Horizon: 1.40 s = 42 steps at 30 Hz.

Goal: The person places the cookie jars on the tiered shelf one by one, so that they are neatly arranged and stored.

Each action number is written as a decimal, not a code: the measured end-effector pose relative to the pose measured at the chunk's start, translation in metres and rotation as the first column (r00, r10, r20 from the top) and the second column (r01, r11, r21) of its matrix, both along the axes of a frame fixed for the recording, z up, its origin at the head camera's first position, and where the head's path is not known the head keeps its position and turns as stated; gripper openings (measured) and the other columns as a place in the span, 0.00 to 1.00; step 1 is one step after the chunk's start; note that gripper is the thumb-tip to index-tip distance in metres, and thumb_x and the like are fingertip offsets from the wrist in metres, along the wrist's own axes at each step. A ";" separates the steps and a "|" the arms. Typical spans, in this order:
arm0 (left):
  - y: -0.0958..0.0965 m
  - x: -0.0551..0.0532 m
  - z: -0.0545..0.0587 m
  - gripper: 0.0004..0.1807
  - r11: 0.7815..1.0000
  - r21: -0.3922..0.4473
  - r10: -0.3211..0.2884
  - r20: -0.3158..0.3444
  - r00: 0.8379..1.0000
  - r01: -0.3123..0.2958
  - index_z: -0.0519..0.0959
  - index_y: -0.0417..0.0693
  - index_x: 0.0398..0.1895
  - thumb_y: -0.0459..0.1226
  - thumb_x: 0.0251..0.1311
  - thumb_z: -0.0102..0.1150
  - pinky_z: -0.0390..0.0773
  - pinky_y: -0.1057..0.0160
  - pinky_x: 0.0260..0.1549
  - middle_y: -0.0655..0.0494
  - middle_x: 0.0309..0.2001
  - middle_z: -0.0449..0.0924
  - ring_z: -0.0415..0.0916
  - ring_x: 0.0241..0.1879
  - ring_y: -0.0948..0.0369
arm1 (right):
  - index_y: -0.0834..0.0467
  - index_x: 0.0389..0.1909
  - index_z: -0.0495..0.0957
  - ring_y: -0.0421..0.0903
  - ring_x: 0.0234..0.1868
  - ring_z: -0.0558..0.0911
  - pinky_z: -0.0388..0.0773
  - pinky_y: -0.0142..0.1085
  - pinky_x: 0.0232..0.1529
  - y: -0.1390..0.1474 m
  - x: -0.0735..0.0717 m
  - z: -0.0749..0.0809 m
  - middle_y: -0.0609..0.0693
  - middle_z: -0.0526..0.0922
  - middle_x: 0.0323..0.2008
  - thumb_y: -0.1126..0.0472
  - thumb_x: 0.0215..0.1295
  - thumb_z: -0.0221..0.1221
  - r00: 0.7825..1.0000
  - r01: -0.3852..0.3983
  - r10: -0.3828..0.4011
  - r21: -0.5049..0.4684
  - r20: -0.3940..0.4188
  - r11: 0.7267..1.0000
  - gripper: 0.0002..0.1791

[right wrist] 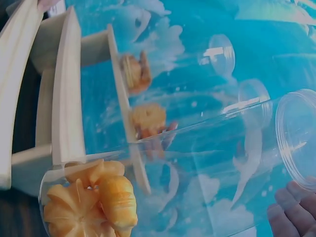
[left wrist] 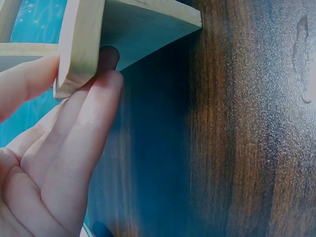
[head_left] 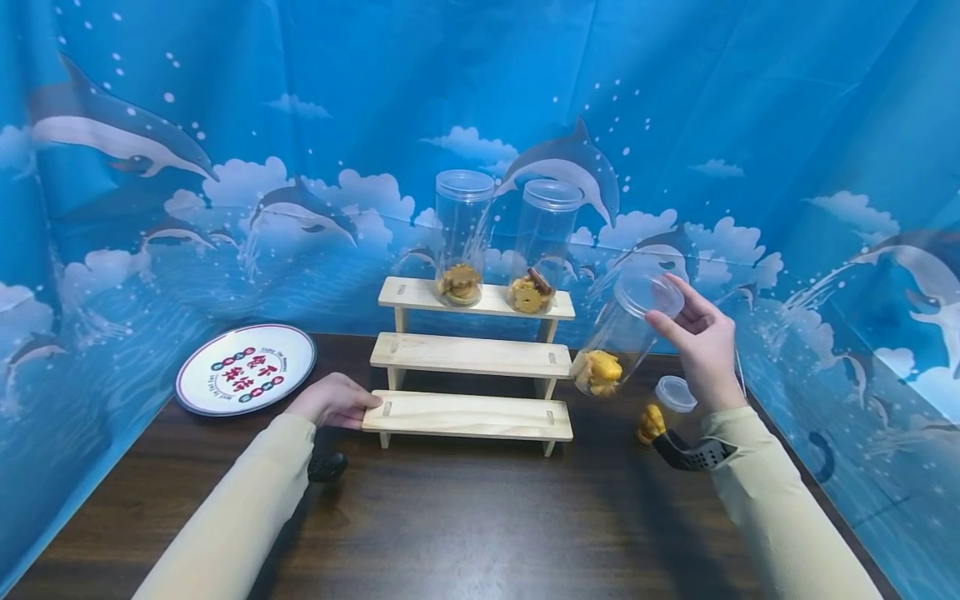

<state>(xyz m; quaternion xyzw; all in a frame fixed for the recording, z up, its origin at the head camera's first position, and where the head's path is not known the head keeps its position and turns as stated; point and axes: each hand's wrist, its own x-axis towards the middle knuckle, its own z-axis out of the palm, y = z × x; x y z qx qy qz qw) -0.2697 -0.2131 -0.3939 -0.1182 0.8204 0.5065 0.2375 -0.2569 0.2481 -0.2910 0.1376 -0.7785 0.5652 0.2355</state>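
Note:
My left hand (head_left: 337,402) pinches the left end of the bottom step of a three-tier wooden shelf (head_left: 468,415), thumb on top and fingers beneath, as the left wrist view shows. With my right hand (head_left: 703,342) I grip a tall clear jar (head_left: 624,329) around its lidded top. The jar tilts in the air just right of the shelf, with yellow and tan pastry-like pieces (right wrist: 81,205) at its bottom. Two similar lidded jars stand on the top step: the left jar (head_left: 463,225) holds brown biscuit-like pieces, the right jar (head_left: 547,237) biscuit-like pieces and a dark brown one.
A smaller lidded clear jar (head_left: 676,394) with yellow pieces stands on the dark wooden table (head_left: 465,525), partly behind my right wrist. A white plate (head_left: 217,354) with red lettering lies at the left. A blue dolphin-print cloth (head_left: 337,100) hangs behind and along the sides.

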 end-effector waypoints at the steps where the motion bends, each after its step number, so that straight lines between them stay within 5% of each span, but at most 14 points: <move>1: 0.000 0.000 0.000 0.18 1.000 0.005 0.001 0.000 1.000 -0.001 0.75 0.26 0.46 0.35 0.62 0.59 0.83 0.68 0.28 0.54 0.22 0.81 0.80 0.22 0.65 | 0.54 0.65 0.69 0.32 0.48 0.80 0.76 0.20 0.46 -0.003 0.000 0.001 0.47 0.79 0.56 0.61 0.62 0.61 1.000 -0.012 0.012 -0.010 -0.009 1.000 0.29; 20: -0.003 0.001 -0.002 0.18 1.000 0.025 0.002 0.009 1.000 -0.002 0.74 0.26 0.48 0.35 0.62 0.59 0.83 0.67 0.29 0.53 0.23 0.82 0.80 0.23 0.64 | 0.55 0.64 0.70 0.39 0.48 0.82 0.80 0.26 0.45 -0.062 -0.008 0.008 0.59 0.77 0.57 0.63 0.61 0.63 0.986 -0.165 0.162 -0.096 -0.040 0.982 0.29; 36: -0.001 0.000 0.001 0.19 1.000 0.009 0.012 0.005 1.000 -0.012 0.74 0.26 0.48 0.36 0.61 0.60 0.83 0.67 0.29 0.53 0.24 0.82 0.80 0.23 0.64 | 0.59 0.65 0.68 0.47 0.54 0.80 0.79 0.33 0.51 -0.121 -0.028 0.008 0.59 0.76 0.58 0.57 0.57 0.66 0.951 -0.309 0.305 -0.176 -0.050 0.935 0.34; 42: -0.001 0.000 -0.002 0.19 1.000 0.003 0.022 0.000 1.000 -0.022 0.74 0.26 0.48 0.36 0.61 0.60 0.83 0.67 0.29 0.52 0.25 0.81 0.80 0.23 0.63 | 0.53 0.64 0.70 0.46 0.53 0.81 0.80 0.34 0.49 -0.145 -0.035 0.009 0.55 0.78 0.57 0.53 0.55 0.68 0.937 -0.348 0.349 -0.191 -0.031 0.918 0.34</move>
